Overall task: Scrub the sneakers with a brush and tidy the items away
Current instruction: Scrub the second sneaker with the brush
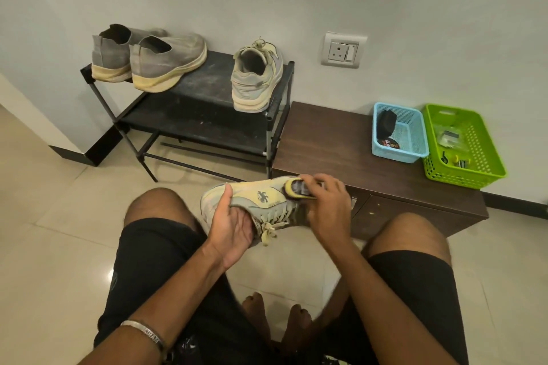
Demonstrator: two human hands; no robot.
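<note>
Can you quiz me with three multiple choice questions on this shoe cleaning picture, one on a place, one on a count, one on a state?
1. Where does the blue basket stand?
A. on the brown cabinet
B. on the black shoe rack
C. on the floor

2. How many shoes stand on the rack?
A. one
B. three
C. five

3. What is the right hand doing?
A. hanging idle
B. reaching into the green basket
C. holding a brush against the sneaker

Answers: 1 A, it stands on the cabinet top beside the green basket. 2 B, a grey pair plus one laced shoe. 3 C, fingers curl over the brush while the left hand supports the sneaker.
</note>
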